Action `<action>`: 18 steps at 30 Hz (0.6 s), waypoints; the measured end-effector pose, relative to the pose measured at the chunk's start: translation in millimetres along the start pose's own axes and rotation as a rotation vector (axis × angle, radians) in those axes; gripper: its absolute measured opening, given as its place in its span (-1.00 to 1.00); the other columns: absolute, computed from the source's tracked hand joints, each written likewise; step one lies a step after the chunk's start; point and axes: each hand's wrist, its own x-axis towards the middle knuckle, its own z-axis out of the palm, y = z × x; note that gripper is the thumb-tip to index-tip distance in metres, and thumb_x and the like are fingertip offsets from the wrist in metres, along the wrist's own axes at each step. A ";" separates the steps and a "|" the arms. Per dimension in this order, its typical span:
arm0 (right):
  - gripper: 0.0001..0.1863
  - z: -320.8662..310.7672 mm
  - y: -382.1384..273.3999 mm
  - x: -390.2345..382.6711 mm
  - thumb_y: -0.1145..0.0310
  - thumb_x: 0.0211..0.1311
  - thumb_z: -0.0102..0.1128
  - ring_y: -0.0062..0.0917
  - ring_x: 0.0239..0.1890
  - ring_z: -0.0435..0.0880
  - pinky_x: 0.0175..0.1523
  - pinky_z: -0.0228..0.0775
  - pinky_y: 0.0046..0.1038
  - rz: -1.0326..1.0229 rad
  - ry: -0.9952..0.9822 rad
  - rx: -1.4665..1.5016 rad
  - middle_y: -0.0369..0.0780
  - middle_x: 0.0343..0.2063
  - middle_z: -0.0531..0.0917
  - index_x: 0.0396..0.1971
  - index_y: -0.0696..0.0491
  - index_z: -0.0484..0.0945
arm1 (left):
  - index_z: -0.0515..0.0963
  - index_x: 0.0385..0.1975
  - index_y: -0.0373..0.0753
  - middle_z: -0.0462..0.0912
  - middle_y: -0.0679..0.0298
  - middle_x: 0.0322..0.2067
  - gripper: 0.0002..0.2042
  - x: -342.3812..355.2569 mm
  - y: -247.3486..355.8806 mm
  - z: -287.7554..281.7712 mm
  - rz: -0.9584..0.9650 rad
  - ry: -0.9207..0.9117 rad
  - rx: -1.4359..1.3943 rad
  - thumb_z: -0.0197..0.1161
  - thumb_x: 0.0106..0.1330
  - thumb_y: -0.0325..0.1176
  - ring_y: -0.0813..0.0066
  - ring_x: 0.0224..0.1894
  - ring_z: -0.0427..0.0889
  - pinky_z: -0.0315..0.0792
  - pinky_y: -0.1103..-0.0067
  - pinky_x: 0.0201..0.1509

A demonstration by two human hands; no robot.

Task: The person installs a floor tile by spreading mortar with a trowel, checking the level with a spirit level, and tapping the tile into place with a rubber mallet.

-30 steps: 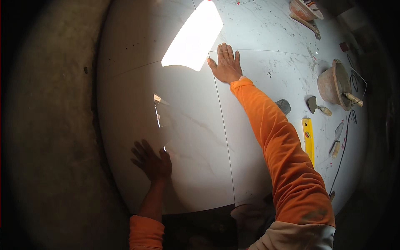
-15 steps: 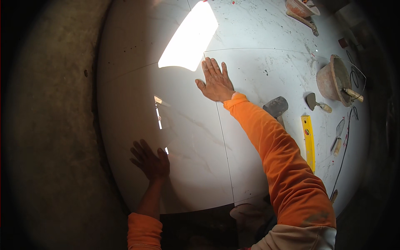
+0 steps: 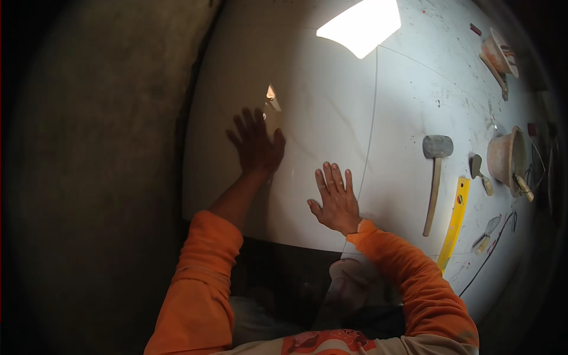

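Both my hands lie on a large pale, glossy floor tile [image 3: 302, 204] with faint veining. My left hand [image 3: 258, 145] is in shadow on its left part, fingers spread and nothing held. Flat on the tile's nearer right part, close to the joint with the neighbouring tile [image 3: 399, 112], rests my right hand [image 3: 337, 200], its fingers stretched out. To the right of that hand a rubber mallet [image 3: 438, 148] with a wooden handle lies on the neighbouring tile. A yellow spirit level [image 3: 454, 225] lies just beyond it.
Further right are a pointing trowel [image 3: 481, 176], another trowel [image 3: 487, 235], a dark cord [image 3: 488, 254] and a bucket [image 3: 504, 158] with a wooden-handled tool. Another container [image 3: 498, 53] stands far right. A rough wall or floor surface [image 3: 112, 177] borders the tiles at left. A dark gap [image 3: 284, 266] lies nearest me.
My right hand has slid toward me along the tile, while my left hand has moved farther forward. The view has shifted, and the whole mallet now shows.
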 end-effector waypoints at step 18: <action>-0.19 53.4 -36.0 122.3 -0.16 0.40 -0.19 -0.18 0.53 -0.14 0.47 -0.42 0.15 0.272 0.285 -0.201 0.02 0.46 0.00 0.44 0.12 0.05 | 0.12 0.39 -0.35 0.07 -0.14 0.41 -0.32 -249.1 -204.3 -7.3 -0.130 0.146 -0.193 0.06 0.39 -0.06 -0.12 0.46 0.03 -0.07 0.08 0.50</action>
